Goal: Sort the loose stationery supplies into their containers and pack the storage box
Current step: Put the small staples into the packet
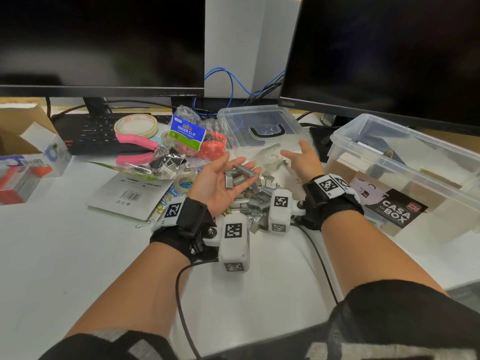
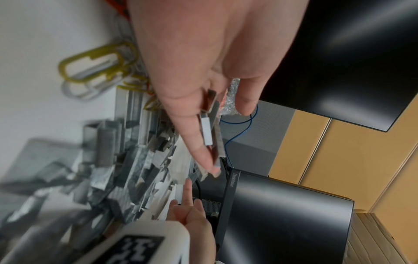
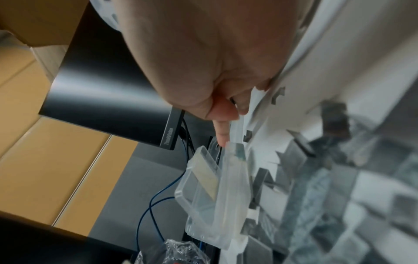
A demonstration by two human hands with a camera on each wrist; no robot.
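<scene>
My left hand (image 1: 220, 178) is palm up above the table and carries several grey staple strips (image 1: 240, 174) across its relaxed fingers; the left wrist view shows the strips (image 2: 208, 130) lying along the fingers (image 2: 194, 142). Under it a pile of loose staple strips (image 1: 255, 203) covers the white table. My right hand (image 1: 301, 157) hovers behind the pile with fingers spread, holding nothing, right by a small clear plastic case (image 1: 268, 154). In the right wrist view that case (image 3: 203, 189) lies open just past my fingertips (image 3: 222, 135). The big clear storage box (image 1: 376, 172) stands at the right.
A clear lid with a black handle (image 1: 262, 128) lies behind the case. On the left are a binder clip pack (image 1: 187, 133), pink pliers (image 1: 135, 149), a tape roll (image 1: 136, 126), paper clips (image 2: 95, 64), a keyboard (image 1: 88, 133) and a cardboard box (image 1: 23, 131). Two monitors (image 1: 376, 61) stand behind.
</scene>
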